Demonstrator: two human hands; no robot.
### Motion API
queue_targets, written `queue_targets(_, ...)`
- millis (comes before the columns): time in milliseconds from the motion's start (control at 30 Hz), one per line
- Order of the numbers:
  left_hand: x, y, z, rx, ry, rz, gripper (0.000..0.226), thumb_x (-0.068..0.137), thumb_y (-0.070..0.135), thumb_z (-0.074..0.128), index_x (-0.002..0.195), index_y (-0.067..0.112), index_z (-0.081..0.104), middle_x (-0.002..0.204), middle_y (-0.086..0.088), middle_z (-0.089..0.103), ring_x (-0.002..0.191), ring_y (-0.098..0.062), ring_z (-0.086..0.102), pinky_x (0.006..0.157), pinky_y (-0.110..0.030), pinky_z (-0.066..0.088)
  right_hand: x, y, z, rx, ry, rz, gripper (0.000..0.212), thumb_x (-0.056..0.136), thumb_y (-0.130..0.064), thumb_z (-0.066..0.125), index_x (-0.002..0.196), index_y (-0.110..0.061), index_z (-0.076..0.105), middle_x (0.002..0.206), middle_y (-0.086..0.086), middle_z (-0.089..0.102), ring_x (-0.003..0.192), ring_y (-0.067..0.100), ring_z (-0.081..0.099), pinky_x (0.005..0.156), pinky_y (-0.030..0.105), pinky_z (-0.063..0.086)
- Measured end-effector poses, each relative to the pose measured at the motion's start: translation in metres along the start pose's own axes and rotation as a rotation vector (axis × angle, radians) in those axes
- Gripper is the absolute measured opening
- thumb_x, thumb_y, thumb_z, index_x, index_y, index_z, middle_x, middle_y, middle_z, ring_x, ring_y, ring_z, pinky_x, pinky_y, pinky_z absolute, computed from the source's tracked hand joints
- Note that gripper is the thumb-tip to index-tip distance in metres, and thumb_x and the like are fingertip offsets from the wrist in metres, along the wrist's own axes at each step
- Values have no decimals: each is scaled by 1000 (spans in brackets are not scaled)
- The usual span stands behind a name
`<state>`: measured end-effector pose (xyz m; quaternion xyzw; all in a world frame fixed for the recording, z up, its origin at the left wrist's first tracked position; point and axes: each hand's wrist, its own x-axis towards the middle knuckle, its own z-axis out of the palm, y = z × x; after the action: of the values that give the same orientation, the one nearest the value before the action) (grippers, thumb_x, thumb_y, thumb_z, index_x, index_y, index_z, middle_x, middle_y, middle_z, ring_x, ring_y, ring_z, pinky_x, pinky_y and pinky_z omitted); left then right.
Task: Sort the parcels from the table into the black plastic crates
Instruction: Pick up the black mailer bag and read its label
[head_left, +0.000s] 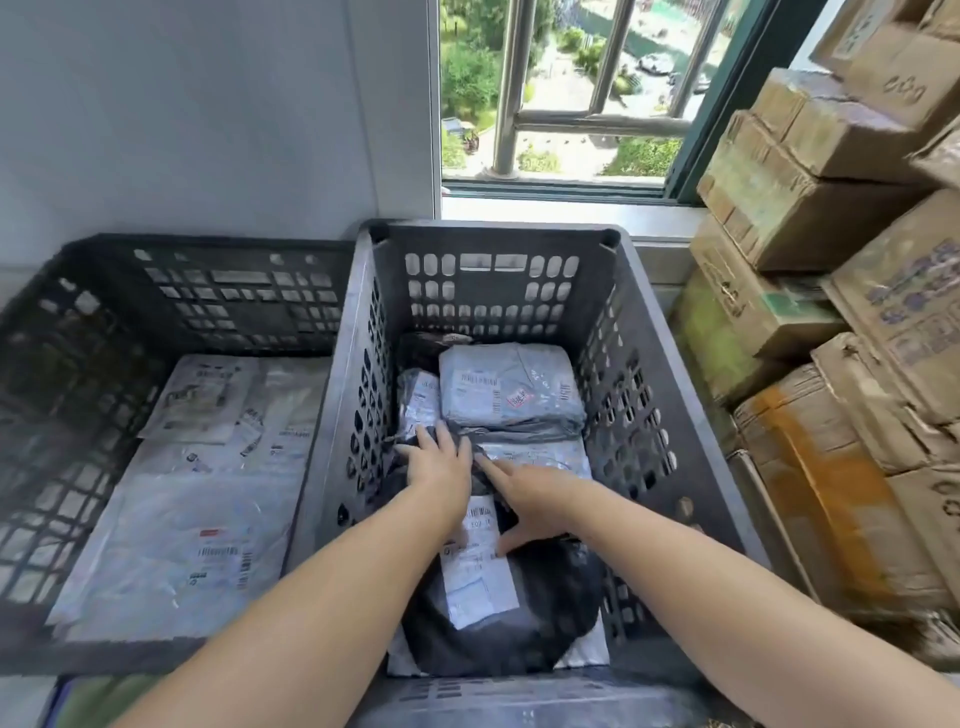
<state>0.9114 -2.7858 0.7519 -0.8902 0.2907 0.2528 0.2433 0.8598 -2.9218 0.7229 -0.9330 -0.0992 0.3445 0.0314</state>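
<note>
Two black plastic crates stand side by side. The right crate (644, 395) holds several parcels: a grey wrapped one (511, 387) at the back and a dark bag parcel (545, 603) with a white label at the front. Both my hands reach into this crate. My left hand (439, 465) lies flat, fingers straight, on the far end of the dark parcel. My right hand (524, 499) presses on the same parcel with spread fingers, its thumb by the label. The left crate (78, 364) holds flat white and clear parcels (197, 519).
Stacked cardboard boxes (841, 322) rise close along the right side of the crates. A white wall (208, 130) stands behind the left crate, and a barred window (561, 93) behind the right one. The table is out of view.
</note>
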Motion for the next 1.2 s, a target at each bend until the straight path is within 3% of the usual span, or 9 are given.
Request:
queue_targets(133,3,2,8,3,-131,6,98,95,48,59,157,5,-3,161,-27,-5,146,-53,-4,109,-71,24,10,-7,12,68,5,-38,138,68,-64,78,155,-15,-18,164,9,10,140,30,37,110,42,39)
queue_targets(267,7,7,23,20,-158,19,135,73,64,75,154,7,-17,160,-27,-18,145,-53,-14,111,-71,19,10,-10,28,88,19,10,137,69,-66,77,154,-21,-21,165,6,-8,149,35,14,113,52,34)
queue_targets(367,15,7,33,-30,-174,26,130,78,58,74,153,10,-21,159,-24,-24,145,-50,-18,113,-69,16,16,-11,35,45,-33,64,136,68,-71,73,151,-28,-26,164,2,-18,152,33,-2,110,65,31)
queue_targets(467,22,8,38,-34,-180,19,131,78,55,75,153,10,-22,159,-24,-24,145,-50,-17,114,-67,16,24,-10,36,16,-67,72,136,67,-76,69,150,-28,-28,163,2,-21,151,33,-5,107,71,29)
queue_targets(600,23,9,36,17,-193,31,139,71,63,76,153,8,-22,159,-26,-21,145,-52,-13,114,-68,18,30,-8,35,-44,-87,69,138,66,-81,65,150,-26,-29,164,2,-21,152,32,-5,105,64,37)
queue_targets(733,13,4,17,60,-181,62,131,76,64,72,154,7,-17,160,-27,-16,146,-53,-9,114,-67,18,22,1,9,23,-137,44,139,65,-77,72,150,-32,-28,165,3,-14,152,31,5,114,56,32)
queue_targets(833,0,-4,-7,102,-93,93,136,71,73,68,155,6,-15,162,-24,-12,148,-48,-7,115,-66,17,9,9,-22,44,-87,49,135,67,-73,73,152,-31,-23,166,5,-6,150,30,14,115,52,31)
queue_targets(933,-12,-17,-31,116,49,83,132,72,82,57,156,7,-10,164,-21,-5,149,-45,-7,116,-64,17,0,12,-50,-44,50,88,126,73,-75,65,155,-27,-17,166,7,-1,151,30,13,113,58,31)
queue_targets(1200,-62,-101,-94,32,478,12,112,79,81,49,158,19,-1,165,-12,-5,151,-36,-12,117,-61,10,-28,-10,-125,-139,489,237,103,84,-76,48,157,-30,-8,165,4,3,150,29,8,111,69,21)
